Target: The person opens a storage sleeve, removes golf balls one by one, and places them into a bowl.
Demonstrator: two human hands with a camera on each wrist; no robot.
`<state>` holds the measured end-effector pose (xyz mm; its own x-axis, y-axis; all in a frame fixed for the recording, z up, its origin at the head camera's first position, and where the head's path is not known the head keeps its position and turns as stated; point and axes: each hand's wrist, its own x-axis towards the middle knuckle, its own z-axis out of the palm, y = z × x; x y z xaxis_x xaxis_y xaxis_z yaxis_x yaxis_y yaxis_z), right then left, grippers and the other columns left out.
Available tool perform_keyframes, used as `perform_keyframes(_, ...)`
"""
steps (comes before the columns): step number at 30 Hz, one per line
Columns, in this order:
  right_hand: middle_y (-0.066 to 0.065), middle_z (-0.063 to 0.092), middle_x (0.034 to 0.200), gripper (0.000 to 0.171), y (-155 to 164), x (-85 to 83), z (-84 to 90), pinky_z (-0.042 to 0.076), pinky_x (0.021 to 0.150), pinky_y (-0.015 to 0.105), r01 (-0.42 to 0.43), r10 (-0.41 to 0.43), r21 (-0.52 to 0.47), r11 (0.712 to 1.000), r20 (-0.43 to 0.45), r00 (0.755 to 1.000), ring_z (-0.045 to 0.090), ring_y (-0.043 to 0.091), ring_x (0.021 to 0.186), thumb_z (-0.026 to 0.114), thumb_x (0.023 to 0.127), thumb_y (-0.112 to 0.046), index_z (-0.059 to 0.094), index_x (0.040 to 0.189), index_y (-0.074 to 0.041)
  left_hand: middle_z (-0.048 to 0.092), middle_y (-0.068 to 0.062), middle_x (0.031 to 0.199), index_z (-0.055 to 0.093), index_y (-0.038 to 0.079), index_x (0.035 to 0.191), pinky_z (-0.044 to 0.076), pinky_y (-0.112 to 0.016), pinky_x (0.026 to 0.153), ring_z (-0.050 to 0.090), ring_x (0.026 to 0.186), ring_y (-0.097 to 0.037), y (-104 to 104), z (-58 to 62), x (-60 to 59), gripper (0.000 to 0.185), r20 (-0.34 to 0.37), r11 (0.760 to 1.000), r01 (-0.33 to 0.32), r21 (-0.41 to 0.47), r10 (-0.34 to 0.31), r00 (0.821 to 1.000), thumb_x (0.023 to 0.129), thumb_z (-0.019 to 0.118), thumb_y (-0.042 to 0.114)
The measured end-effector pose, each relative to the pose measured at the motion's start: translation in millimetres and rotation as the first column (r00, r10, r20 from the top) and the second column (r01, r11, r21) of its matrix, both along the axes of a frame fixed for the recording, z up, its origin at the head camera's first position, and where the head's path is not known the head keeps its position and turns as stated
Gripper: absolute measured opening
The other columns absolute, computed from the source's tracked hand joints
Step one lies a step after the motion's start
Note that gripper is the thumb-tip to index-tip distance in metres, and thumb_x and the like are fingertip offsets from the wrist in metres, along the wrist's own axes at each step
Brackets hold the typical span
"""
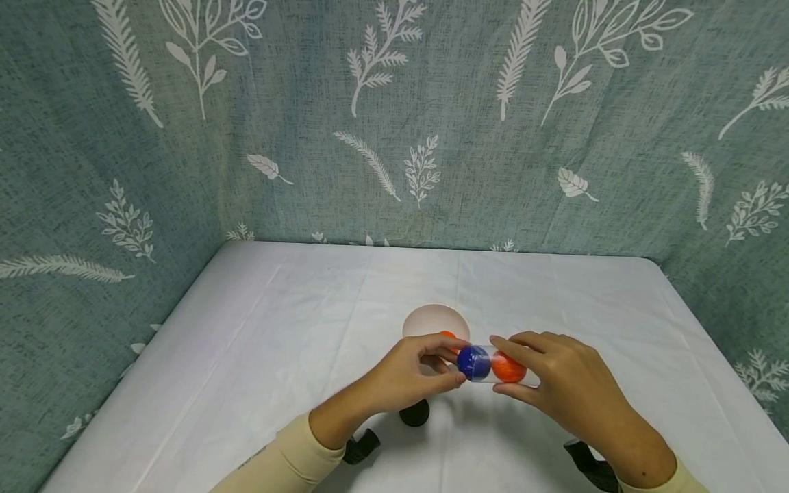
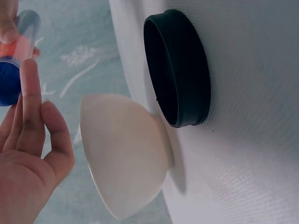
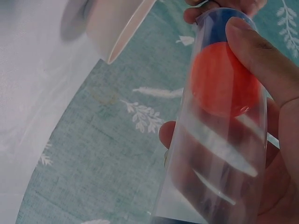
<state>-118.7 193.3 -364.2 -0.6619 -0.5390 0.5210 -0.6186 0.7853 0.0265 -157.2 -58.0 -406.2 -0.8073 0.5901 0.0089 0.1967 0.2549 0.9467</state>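
A clear plastic tube is held level above the table between both hands. Inside it sit a blue ball and an orange ball. My left hand pinches the tube's end by the blue ball with thumb and forefinger. My right hand grips the tube around the orange ball. The right wrist view shows the tube close up, with the orange ball and blue ball near its far end. In the left wrist view the other fingers stand straight beside the blue ball.
Just behind the hands stands a white bowl with an orange ball in it. On the white tablecloth below the left hand lies a black round cap, also seen open-side out beside the bowl. Leaf-patterned curtains enclose the table.
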Motion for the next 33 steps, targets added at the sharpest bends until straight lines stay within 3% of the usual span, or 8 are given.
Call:
perform_keyframes(5, -0.001, 0.075, 0.096, 0.067, 0, -0.5, -0.6, 0.059, 0.065, 0.034, -0.003, 0.003, -0.003, 1.000, 0.001, 1.000, 0.070, 0.017, 0.077, 0.093, 0.058, -0.047, 0.076, 0.117, -0.021, 0.070, 0.004, 0.109, 0.065, 0.029, 0.129, 0.057, -0.030, 0.086, 0.068, 0.092, -0.009, 2, -0.1, 0.9, 0.042, -0.005, 1.000, -0.023, -0.001, 0.023, 1.000, 0.089, 0.077, 0.030)
perform_keyframes(7, -0.001, 0.075, 0.096, 0.063, 1, -1.2, -1.7, 0.059, 0.065, 0.034, -0.009, 0.009, -0.006, 1.000, -0.003, 1.000, 0.071, 0.016, 0.077, 0.085, 0.067, -0.058, 0.076, 0.117, -0.021, 0.071, 0.005, 0.110, 0.066, 0.027, 0.128, 0.056, -0.030, 0.086, 0.067, 0.092, -0.009, 2, 0.0, 0.9, 0.040, -0.027, 0.999, -0.033, -0.008, 0.033, 0.999, 0.089, 0.077, 0.030)
perform_keyframes(12, -0.002, 0.075, 0.097, 0.060, 3, -2.4, -3.4, 0.059, 0.064, 0.033, -0.031, 0.030, -0.023, 0.999, -0.023, 0.999, 0.070, 0.016, 0.077, 0.082, 0.070, -0.058, 0.075, 0.118, -0.021, 0.071, 0.007, 0.112, 0.068, 0.026, 0.124, 0.056, -0.029, 0.086, 0.067, 0.092, -0.008, 1, -0.4, 0.2, 0.037, -0.057, 0.999, -0.047, -0.018, 0.046, 0.997, 0.089, 0.077, 0.030)
perform_keyframes(14, -0.002, 0.075, 0.098, 0.064, 3, -3.0, -3.3, 0.059, 0.064, 0.034, -0.037, 0.036, -0.033, 0.999, -0.029, 0.999, 0.070, 0.016, 0.077, 0.090, 0.062, -0.048, 0.075, 0.118, -0.021, 0.071, 0.008, 0.110, 0.068, 0.027, 0.124, 0.056, -0.030, 0.086, 0.067, 0.092, -0.008, 0, -0.8, -0.4, 0.036, -0.062, 0.998, -0.053, -0.017, 0.052, 0.997, 0.089, 0.078, 0.031)
perform_keyframes(25, -0.002, 0.075, 0.098, 0.067, 3, -5.4, -2.1, 0.059, 0.064, 0.035, -0.029, 0.027, -0.056, 0.998, -0.024, 0.999, 0.071, 0.016, 0.078, 0.092, 0.060, -0.045, 0.074, 0.119, -0.021, 0.071, 0.009, 0.109, 0.067, 0.029, 0.122, 0.057, -0.030, 0.081, 0.068, 0.090, -0.011, -6, -0.8, -2.4, 0.035, -0.085, 0.997, -0.074, -0.016, 0.072, 0.994, 0.089, 0.077, 0.031)
perform_keyframes(33, 0.000, 0.076, 0.097, 0.067, 4, -5.5, -2.5, 0.060, 0.066, 0.035, 0.011, -0.010, -0.048, 0.999, 0.025, 1.000, 0.072, 0.017, 0.080, 0.093, 0.059, -0.045, 0.075, 0.118, -0.019, 0.071, 0.002, 0.103, 0.067, 0.020, 0.123, 0.051, -0.024, 0.069, 0.064, 0.081, -0.011, -22, 4.3, -10.7, 0.037, -0.187, 0.988, -0.146, -0.043, 0.135, 0.973, 0.088, 0.077, 0.028)
